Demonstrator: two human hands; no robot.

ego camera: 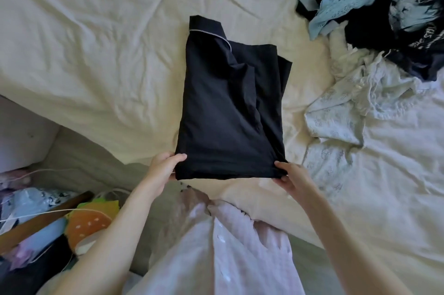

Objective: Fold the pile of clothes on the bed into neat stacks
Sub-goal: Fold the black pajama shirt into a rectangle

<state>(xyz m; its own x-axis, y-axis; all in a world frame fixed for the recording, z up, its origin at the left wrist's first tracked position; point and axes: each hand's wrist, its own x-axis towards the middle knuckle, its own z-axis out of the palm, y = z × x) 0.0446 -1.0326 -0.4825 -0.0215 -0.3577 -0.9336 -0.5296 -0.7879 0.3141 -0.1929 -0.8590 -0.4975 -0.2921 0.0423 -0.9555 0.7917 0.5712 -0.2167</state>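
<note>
While we pinch its near edge at both corners, the black shirt (228,107) lies folded lengthwise into a tall, narrow panel in the middle of the bed (96,42). Our left hand (163,169) grips the near left corner, thumb on top and fingers curled under the cloth; our right hand (290,174) does the same at the near right corner. The fabric is matte, thin and woven-looking, with soft creases running down it. At the far end a collar edged in pale piping sticks out, and a loose layer juts past the right side, so the outline is not quite square.

Under it the cream sheet (72,78) is rumpled into long shallow wrinkles. To the right, just beside the shirt, lies a crumpled white garment (355,107) with a faint printed or lacy pattern. Beyond that, at the far right corner, sits the unfolded pile (389,6): a pale blue openwork knit, dark pieces, and a black cloth with white print, all tangled together. We wear a pale pink buttoned top (223,251).
</note>
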